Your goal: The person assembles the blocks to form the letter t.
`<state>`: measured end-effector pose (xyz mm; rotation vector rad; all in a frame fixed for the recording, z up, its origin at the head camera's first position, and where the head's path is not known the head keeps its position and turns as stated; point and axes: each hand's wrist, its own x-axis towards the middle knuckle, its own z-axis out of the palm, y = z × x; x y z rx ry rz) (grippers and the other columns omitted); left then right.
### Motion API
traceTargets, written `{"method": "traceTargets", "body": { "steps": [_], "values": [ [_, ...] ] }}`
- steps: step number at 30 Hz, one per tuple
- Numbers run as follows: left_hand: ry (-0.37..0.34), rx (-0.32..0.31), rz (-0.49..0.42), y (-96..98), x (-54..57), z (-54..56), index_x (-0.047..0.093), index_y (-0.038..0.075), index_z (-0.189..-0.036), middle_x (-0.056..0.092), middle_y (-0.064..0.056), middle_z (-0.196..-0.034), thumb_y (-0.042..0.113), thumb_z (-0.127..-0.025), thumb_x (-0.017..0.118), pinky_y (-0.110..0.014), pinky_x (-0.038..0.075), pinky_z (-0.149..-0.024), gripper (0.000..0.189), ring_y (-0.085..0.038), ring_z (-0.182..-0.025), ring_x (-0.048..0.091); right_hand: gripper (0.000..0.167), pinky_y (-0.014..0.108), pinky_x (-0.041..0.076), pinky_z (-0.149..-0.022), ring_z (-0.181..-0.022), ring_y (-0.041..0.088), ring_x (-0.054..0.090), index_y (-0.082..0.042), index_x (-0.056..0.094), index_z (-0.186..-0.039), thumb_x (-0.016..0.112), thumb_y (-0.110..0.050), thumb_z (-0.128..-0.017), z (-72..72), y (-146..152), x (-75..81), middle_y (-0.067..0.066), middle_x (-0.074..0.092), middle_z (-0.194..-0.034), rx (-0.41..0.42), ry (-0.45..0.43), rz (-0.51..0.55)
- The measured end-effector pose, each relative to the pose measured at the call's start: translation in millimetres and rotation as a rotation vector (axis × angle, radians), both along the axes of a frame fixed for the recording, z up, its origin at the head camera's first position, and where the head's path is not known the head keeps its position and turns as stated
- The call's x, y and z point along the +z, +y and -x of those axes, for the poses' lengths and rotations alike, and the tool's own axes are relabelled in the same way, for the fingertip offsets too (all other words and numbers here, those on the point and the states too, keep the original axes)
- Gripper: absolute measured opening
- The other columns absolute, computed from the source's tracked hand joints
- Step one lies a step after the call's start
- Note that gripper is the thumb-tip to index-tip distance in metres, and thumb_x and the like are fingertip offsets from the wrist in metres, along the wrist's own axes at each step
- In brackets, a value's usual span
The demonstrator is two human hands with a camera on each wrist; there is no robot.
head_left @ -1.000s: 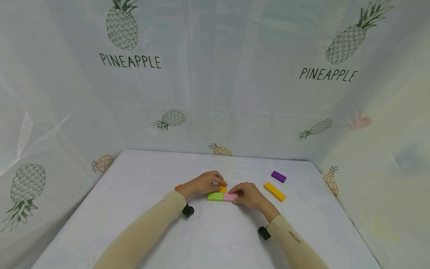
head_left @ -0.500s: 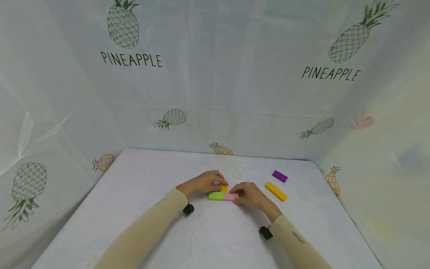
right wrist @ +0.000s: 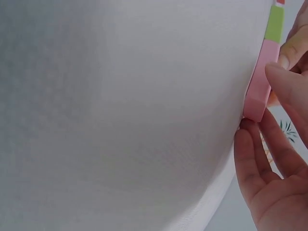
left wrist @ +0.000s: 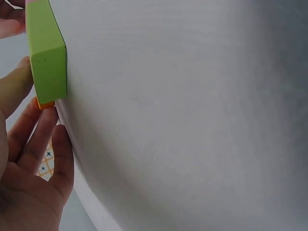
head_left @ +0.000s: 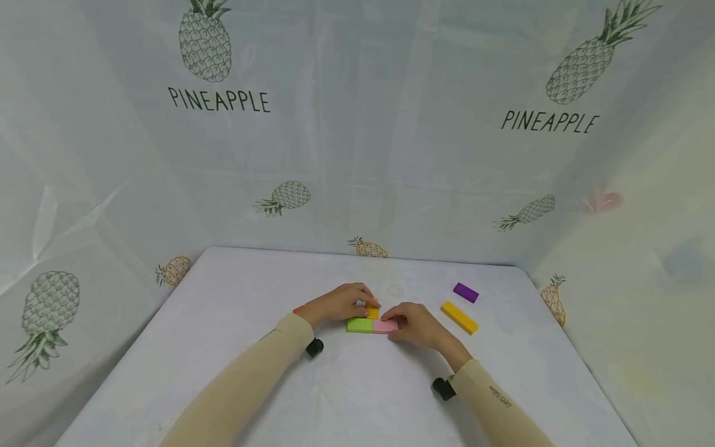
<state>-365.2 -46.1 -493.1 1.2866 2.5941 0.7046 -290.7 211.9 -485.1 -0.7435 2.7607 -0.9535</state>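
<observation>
A light green block (head_left: 359, 326) and a pink block (head_left: 383, 326) lie end to end on the white table, touching. Just behind their joint sits a yellow-orange block (head_left: 372, 314), pinched between thumb and fingers of my left hand (head_left: 337, 303); that hand partly covers it. My right hand (head_left: 416, 325) grips the pink block's right end, with the thumb at its near side. In the left wrist view the green block (left wrist: 48, 57) stands out beside the thumb. The right wrist view shows the pink block (right wrist: 261, 82) against the right fingertips.
To the right lie a longer yellow block (head_left: 459, 318) and, behind it, a purple block (head_left: 466, 292). A red-orange block (head_left: 298, 308) peeks out behind the left wrist, mostly hidden. Pineapple-print cloth (head_left: 357, 136) rises at the table's back and sides.
Both hands keep their hold on the blocks, and the blocks stay where they are. Only the head view shifts very slightly.
</observation>
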Motion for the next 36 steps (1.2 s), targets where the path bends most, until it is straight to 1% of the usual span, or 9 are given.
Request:
{"method": "traceTargets", "body": {
  "steps": [5, 9, 12, 17, 20, 24, 29, 32, 36],
  "values": [
    [-0.003, -0.004, 0.001, -0.1, 0.2, 0.0, 0.073, 0.022, -0.138, 0.063, -0.001, -0.136, 0.021, -0.105, 0.070, -0.038, 0.050, -0.107, 0.033, -0.020, -0.127, 0.059, 0.036, 0.045, 0.058, -0.098, -0.108, 0.024, 0.065, -0.012, 0.076, -0.126, 0.086, -0.015, -0.091, -4.1, 4, 3.0, 0.003, 0.074, -0.122, 0.014, 0.018, 0.032],
    [-0.008, -0.002, -0.003, 0.0, 1.6, -1.2, 0.073, 0.022, -0.138, 0.063, -0.002, -0.136, 0.020, -0.105, 0.070, -0.038, 0.050, -0.106, 0.033, -0.021, -0.126, 0.059, 0.039, 0.049, 0.058, -0.099, -0.114, 0.030, 0.065, -0.010, 0.074, -0.130, 0.084, -0.016, -0.093, -8.4, 12, 7.1, 0.006, 0.072, -0.127, 0.006, 0.045, 0.033],
    [-0.019, 0.001, -0.008, -0.2, 2.8, -2.0, 0.074, 0.022, -0.137, 0.063, -0.001, -0.136, 0.019, -0.105, 0.070, -0.038, 0.050, -0.106, 0.033, -0.020, -0.126, 0.059, 0.043, 0.051, 0.058, -0.100, -0.117, 0.031, 0.064, -0.013, 0.073, -0.133, 0.084, -0.016, -0.092, -11.9, 19, 11.1, 0.006, 0.071, -0.130, -0.034, 0.055, 0.020],
    [-0.030, 0.005, -0.013, -0.1, 2.8, -2.2, 0.074, 0.021, -0.137, 0.063, 0.001, -0.135, 0.020, -0.105, 0.070, -0.038, 0.050, -0.106, 0.032, -0.020, -0.126, 0.059, 0.048, 0.054, 0.056, -0.102, -0.123, 0.035, 0.062, -0.015, 0.071, -0.138, 0.085, -0.015, -0.092, -17.1, 34, 16.2, 0.006, 0.068, -0.134, -0.126, 0.057, 0.000],
    [-0.035, -0.001, -0.014, -0.5, 2.8, -2.3, 0.074, 0.020, -0.137, 0.063, -0.001, -0.135, 0.019, -0.105, 0.070, -0.038, 0.050, -0.107, 0.033, -0.020, -0.126, 0.059, 0.050, 0.056, 0.056, -0.101, -0.125, 0.040, 0.062, -0.013, 0.070, -0.139, 0.085, -0.014, -0.091, -19.1, 45, 17.2, 0.008, 0.068, -0.136, -0.147, 0.089, -0.009],
    [-0.023, -0.010, -0.007, -0.8, 1.6, -1.5, 0.073, 0.020, -0.138, 0.063, -0.001, -0.136, 0.019, -0.105, 0.069, -0.037, 0.049, -0.107, 0.033, -0.020, -0.127, 0.058, 0.052, 0.059, 0.054, -0.102, -0.124, 0.043, 0.062, -0.009, 0.069, -0.139, 0.086, -0.012, -0.090, -21.9, 63, 18.5, 0.013, 0.067, -0.135, -0.175, 0.141, -0.025],
    [-0.007, -0.019, -0.002, -0.5, 0.2, -0.7, 0.073, 0.021, -0.138, 0.063, -0.001, -0.136, 0.021, -0.106, 0.069, -0.036, 0.049, -0.107, 0.032, -0.019, -0.126, 0.058, 0.050, 0.065, 0.048, -0.106, -0.126, 0.044, 0.060, -0.006, 0.069, -0.137, 0.085, -0.012, -0.090, -24.9, 87, 21.3, 0.017, 0.067, -0.135, -0.248, 0.189, -0.055],
    [-0.007, -0.023, -0.007, -0.5, 0.4, -0.7, 0.073, 0.020, -0.138, 0.063, 0.000, -0.136, 0.021, -0.106, 0.069, -0.036, 0.050, -0.106, 0.033, -0.019, -0.126, 0.058, 0.049, 0.068, 0.048, -0.105, -0.126, 0.047, 0.059, -0.006, 0.070, -0.136, 0.085, -0.012, -0.090, -26.1, 101, 21.3, 0.020, 0.066, -0.137, -0.297, 0.207, -0.079],
    [-0.006, -0.019, -0.012, -1.0, 0.2, -0.6, 0.073, 0.020, -0.138, 0.063, 0.001, -0.135, 0.020, -0.106, 0.069, -0.036, 0.050, -0.106, 0.033, -0.018, -0.126, 0.058, 0.050, 0.066, 0.053, -0.099, -0.120, 0.047, 0.061, -0.005, 0.068, -0.137, 0.085, -0.013, -0.091, -26.0, 118, 18.3, 0.024, 0.065, -0.136, -0.339, 0.210, -0.102]
  ]
}}
